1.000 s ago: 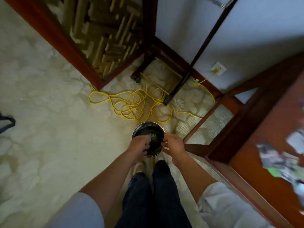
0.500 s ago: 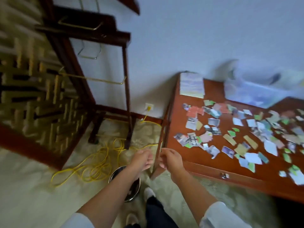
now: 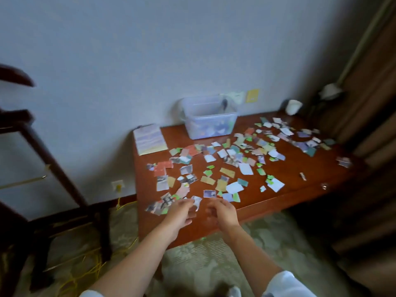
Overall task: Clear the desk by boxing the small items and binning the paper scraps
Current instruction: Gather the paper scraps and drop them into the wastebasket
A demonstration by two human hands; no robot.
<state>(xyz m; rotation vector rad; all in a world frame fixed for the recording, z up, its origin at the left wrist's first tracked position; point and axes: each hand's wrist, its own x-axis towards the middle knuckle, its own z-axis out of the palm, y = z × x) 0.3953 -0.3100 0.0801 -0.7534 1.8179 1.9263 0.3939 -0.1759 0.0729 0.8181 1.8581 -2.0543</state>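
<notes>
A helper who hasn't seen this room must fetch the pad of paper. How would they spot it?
The wooden desk stands against the pale wall. At its back left corner, just left of the clear plastic box, lies the pad. Among the small coloured paper scraps, it alone is a large, pale rectangle with a lined top sheet.

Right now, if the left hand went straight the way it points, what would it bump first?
Probably the paper scrap just ahead of the left hand, near the desk's front edge; blur hides whether they already touch.
</notes>
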